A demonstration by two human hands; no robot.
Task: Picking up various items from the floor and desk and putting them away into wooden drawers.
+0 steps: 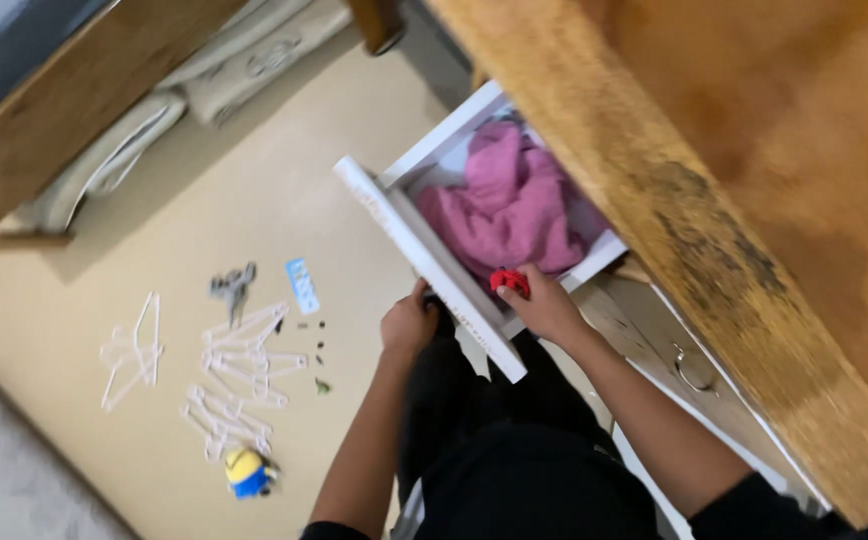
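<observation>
Head view: right hand (546, 305) pinches a red object (510, 281) just inside the open drawer (434, 262), beside pink cloth (510, 205). Left hand (409, 325) curls around the drawer's front edge. Hangers (239, 375) lie well apart on the floor (254, 190).

drawer (424, 245): white painted board, smooth, front edge scuffed
cloth (509, 205): pink, soft, crumpled, matt
red thing (509, 281): looks like glossy plastic, in right hand (544, 305)
desktop (754, 200): varnished wood, worn, dark blotches
handle (689, 370): metal, dull shine
floor (254, 200): cream, smooth, matt
hangers (239, 375): white, thin plastic
toy (247, 471): yellow and blue, smooth
bedding (244, 60): pale cloth, folded
</observation>
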